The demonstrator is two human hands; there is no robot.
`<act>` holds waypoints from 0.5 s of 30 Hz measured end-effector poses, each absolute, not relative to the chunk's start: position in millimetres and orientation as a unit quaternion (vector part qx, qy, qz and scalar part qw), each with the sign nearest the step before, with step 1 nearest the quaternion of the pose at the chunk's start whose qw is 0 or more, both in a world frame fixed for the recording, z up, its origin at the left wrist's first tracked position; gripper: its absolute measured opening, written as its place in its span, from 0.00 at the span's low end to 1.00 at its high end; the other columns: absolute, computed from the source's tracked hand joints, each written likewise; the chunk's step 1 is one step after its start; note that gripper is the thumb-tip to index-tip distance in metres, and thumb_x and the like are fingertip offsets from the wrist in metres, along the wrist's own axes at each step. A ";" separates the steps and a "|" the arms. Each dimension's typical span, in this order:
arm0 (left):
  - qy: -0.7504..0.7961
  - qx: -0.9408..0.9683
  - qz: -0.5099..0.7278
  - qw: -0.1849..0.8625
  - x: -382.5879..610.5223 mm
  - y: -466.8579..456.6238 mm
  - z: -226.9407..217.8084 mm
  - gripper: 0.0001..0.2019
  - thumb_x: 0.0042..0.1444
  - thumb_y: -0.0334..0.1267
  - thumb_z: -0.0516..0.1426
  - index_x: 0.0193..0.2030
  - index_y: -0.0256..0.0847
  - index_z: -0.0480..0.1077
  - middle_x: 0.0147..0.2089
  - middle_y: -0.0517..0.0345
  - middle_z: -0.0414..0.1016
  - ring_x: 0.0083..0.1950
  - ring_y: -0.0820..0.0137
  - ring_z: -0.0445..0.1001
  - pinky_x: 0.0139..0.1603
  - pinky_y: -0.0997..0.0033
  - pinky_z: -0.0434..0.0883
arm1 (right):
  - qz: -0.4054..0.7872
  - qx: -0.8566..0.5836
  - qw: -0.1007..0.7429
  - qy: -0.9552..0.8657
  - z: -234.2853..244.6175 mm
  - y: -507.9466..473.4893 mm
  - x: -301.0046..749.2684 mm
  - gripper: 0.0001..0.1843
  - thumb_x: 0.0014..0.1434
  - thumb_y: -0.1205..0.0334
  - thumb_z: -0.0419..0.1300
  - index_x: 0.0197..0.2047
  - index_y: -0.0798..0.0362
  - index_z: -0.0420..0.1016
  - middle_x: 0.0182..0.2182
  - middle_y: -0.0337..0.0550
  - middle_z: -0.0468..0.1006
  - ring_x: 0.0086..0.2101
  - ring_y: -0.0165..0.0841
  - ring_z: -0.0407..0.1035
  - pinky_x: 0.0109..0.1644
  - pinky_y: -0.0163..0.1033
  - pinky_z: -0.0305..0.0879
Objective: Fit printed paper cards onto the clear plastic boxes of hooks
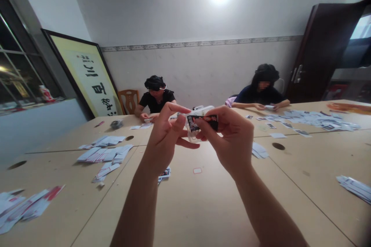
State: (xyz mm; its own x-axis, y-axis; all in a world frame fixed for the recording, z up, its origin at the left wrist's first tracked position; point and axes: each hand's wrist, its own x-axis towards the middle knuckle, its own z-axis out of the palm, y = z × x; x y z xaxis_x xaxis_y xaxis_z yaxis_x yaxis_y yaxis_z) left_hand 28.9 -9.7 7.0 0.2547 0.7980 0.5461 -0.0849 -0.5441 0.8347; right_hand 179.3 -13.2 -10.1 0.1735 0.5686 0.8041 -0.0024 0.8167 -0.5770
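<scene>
Across the lower view: pale table [208, 208], top cut by seams and dark round holes. At its far side sit two people, one in a black top [158, 102], one in dark blue [245, 94], each handling small pale items. Table right: broad spread of white slips [310, 117] with printed cards among them. Table left: overlapping white papers [107, 153], some red-marked (contents, if any, not visible).

Right hand [236, 135]: thumb pressed on the card's face, fingers behind, grasping. Left hand [164, 139]: fingers parted around the packet's left side, index tip by its top edge; grip or mere touch, cannot tell. Whitish, part-clear packet [204, 111]: between the hands, above the table; contents unclear. Dark printed card [211, 122]: against the packet's near side (inside or in front, cannot tell). Smallest: red-bordered label [197, 170], flat on the table below.
</scene>
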 end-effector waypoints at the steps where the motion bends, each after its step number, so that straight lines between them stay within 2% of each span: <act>1: 0.257 0.689 0.548 0.400 28.4 -10.6 7.1 0.15 0.63 0.51 0.60 0.46 0.45 0.65 0.34 0.61 0.78 0.34 0.65 0.84 0.30 0.67 0.84 | 0.194 -0.228 0.732 -0.612 -10.4 -14.1 179.0 0.07 0.55 0.65 0.70 0.32 0.49 0.75 0.23 0.34 0.77 0.23 0.31 0.75 0.27 0.37 0.77; 4: 0.240 0.702 0.538 0.400 27.3 -13.4 7.6 0.14 0.64 0.50 0.60 0.48 0.44 0.64 0.36 0.60 0.80 0.37 0.65 0.84 0.31 0.68 0.84 | 0.182 -0.219 0.743 -0.606 -10.4 -16.5 178.5 0.08 0.55 0.67 0.70 0.32 0.49 0.74 0.21 0.33 0.76 0.22 0.30 0.75 0.26 0.36 0.76; 8: 0.232 0.702 0.538 0.404 27.6 -16.8 8.7 0.11 0.65 0.45 0.60 0.47 0.44 0.65 0.34 0.62 0.79 0.36 0.68 0.83 0.32 0.69 0.85 | 0.169 -0.206 0.748 -0.607 -10.2 -18.4 178.5 0.08 0.54 0.70 0.69 0.32 0.50 0.74 0.21 0.32 0.75 0.22 0.29 0.75 0.25 0.35 0.75; 15: 0.233 0.701 0.542 0.400 28.1 -18.7 8.1 0.09 0.65 0.44 0.59 0.46 0.45 0.66 0.32 0.63 0.78 0.34 0.69 0.82 0.31 0.70 0.84 | 0.160 -0.207 0.752 -0.605 -11.0 -21.7 178.6 0.08 0.54 0.70 0.69 0.31 0.51 0.74 0.21 0.32 0.75 0.22 0.29 0.74 0.24 0.35 0.74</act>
State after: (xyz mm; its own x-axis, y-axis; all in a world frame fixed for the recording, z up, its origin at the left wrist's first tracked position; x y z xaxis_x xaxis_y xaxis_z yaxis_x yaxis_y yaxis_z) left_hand 28.1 -18.7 8.1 0.3038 0.7612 0.5730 -0.1065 -0.5705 0.8143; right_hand 178.6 -21.7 -11.0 0.2165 0.4919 0.8433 0.0101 0.8626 -0.5057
